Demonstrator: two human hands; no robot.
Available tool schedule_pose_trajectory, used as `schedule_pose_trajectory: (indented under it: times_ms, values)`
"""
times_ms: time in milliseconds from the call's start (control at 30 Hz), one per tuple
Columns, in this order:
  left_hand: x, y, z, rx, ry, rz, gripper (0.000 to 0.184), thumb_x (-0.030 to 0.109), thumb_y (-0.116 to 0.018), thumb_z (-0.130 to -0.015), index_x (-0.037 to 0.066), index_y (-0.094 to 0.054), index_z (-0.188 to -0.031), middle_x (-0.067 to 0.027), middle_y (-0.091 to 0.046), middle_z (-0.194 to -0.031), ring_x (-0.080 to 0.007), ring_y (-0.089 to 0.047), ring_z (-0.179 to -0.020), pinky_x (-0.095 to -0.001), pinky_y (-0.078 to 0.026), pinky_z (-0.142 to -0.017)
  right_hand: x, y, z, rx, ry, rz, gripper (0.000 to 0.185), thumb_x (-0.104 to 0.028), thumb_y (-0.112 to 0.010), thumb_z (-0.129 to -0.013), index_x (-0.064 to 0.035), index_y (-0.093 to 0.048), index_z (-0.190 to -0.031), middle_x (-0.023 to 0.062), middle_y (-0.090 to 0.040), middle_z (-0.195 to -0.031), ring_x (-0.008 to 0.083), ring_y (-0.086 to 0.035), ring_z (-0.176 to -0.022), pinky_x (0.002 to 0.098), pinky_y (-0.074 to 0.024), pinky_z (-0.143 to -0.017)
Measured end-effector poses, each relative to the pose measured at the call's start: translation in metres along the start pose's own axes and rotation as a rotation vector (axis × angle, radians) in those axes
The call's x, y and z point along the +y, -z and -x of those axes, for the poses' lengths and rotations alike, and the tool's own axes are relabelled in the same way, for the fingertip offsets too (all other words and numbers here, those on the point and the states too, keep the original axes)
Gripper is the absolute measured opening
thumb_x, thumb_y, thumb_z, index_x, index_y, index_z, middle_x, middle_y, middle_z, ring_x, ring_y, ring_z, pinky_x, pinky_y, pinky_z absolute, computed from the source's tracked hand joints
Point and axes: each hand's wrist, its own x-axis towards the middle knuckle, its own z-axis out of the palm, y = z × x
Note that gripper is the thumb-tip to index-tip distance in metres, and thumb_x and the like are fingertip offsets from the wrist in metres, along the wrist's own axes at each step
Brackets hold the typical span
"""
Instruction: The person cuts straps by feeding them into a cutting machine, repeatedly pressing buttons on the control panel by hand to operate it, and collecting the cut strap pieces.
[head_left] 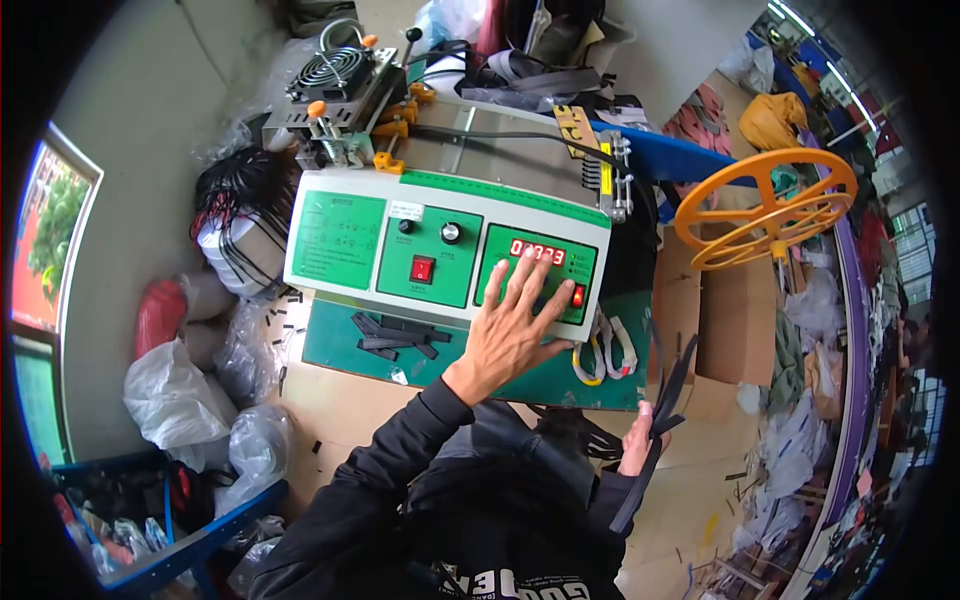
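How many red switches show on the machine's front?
2: one switch below the knobs, another switch at the right end, beside the left hand, which may hide more.

The person wears a black long-sleeved top [465,515] — its left sleeve [378,458] creased into soft folds and finished with a snug, plain black cuff [444,403]. White lettering [497,583], big block capitals beside finer lines of print, marks the front, partly cut off. The trousers [550,450] look dark, bluish grey — left hand [503,335] and right hand [634,441] are bare.
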Motion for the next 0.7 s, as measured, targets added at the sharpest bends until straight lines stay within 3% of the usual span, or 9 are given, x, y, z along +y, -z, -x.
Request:
schedule_pose_trajectory:
  times_ms: [33, 167, 200, 333, 400, 567, 700]
  values:
    - [-0.001, 0.000, 0.001, 0.009, 0.003, -0.006, 0.076, 0.042, -0.069, -0.065, 0.018, -0.041, -0.132, -0.0159, -0.028, -0.141, -0.0323, -0.023, -0.133, -0.0450, -0.012, -0.109, 0.007, -0.001, -0.012, -0.008, 0.007, -0.003, 0.024, -0.027, -0.058, -0.085, -0.0030, -0.061, -0.083, -0.0034, -0.040, -0.054, 0.0068, -0.032, -0.045, 0.0214, -0.0271, -0.042]
    - [-0.001, -0.002, 0.002, 0.012, 0.005, 0.006, 0.076, 0.043, -0.068, -0.065, 0.018, -0.041, -0.132, -0.0151, -0.029, -0.141, -0.0313, -0.023, -0.133, -0.0450, -0.012, -0.109, 0.043, -0.008, -0.080, 0.191, 0.434, 0.156, 0.026, -0.027, -0.058, -0.085, -0.0011, -0.060, -0.085, 0.0020, -0.048, -0.053, 0.0127, -0.044, -0.043, 0.0252, -0.0346, -0.042]
    - [-0.001, -0.002, 0.001, 0.027, 0.006, 0.002, 0.076, 0.043, -0.068, -0.065, 0.018, -0.041, -0.132, -0.0151, -0.029, -0.141, -0.0313, -0.023, -0.133, -0.0450, -0.012, -0.109, 0.044, -0.012, -0.086, 0.187, 0.448, 0.151, 0.026, -0.027, -0.058, -0.085, -0.0011, -0.060, -0.085, 0.0020, -0.048, -0.053, 0.0127, -0.044, -0.043, 0.0252, -0.0346, -0.042]
    - [-0.002, 0.001, 0.002, -0.008, 0.004, -0.017, 0.077, 0.046, -0.067, -0.066, 0.017, -0.040, -0.132, -0.0147, -0.029, -0.141, -0.0301, -0.023, -0.134, -0.0444, -0.012, -0.109, 0.048, -0.034, -0.099, 0.288, 0.703, 0.474, 0.029, -0.026, -0.058, -0.084, 0.0021, -0.061, -0.091, 0.0127, -0.061, -0.066, 0.0281, -0.056, -0.057, 0.0333, -0.0439, -0.057]
    - [-0.004, 0.001, 0.003, -0.002, 0.015, -0.017, 0.077, 0.046, -0.067, -0.066, 0.017, -0.040, -0.132, -0.0148, -0.029, -0.142, -0.0300, -0.023, -0.134, -0.0442, -0.012, -0.109, 0.041, -0.040, -0.093, 0.206, 0.580, 0.537, 0.030, -0.022, -0.058, -0.082, 0.0022, -0.060, -0.100, 0.0192, -0.064, -0.080, 0.0384, -0.058, -0.069, 0.0387, -0.0452, -0.067]
    - [-0.007, 0.003, 0.005, -0.006, 0.003, 0.018, 0.079, 0.048, -0.065, -0.067, 0.015, -0.038, -0.133, -0.0152, -0.028, -0.142, -0.0298, -0.021, -0.135, -0.0439, -0.012, -0.109, 0.055, -0.044, -0.096, 0.138, 0.583, 0.876, 0.034, -0.017, -0.057, -0.078, 0.0029, -0.055, -0.105, 0.0233, -0.062, -0.085, 0.0433, -0.056, -0.072, 0.0416, -0.0447, -0.067]
    - [-0.009, 0.004, 0.005, 0.006, -0.024, 0.014, 0.080, 0.049, -0.064, -0.068, 0.013, -0.037, -0.134, -0.0160, -0.028, -0.142, -0.0301, -0.020, -0.135, -0.0439, -0.011, -0.110, 0.050, -0.047, -0.087, 0.165, 0.653, 0.882, 0.033, -0.019, -0.057, -0.078, 0.0031, -0.054, -0.103, 0.0242, -0.061, -0.085, 0.0438, -0.055, -0.073, 0.0429, -0.0441, -0.067]
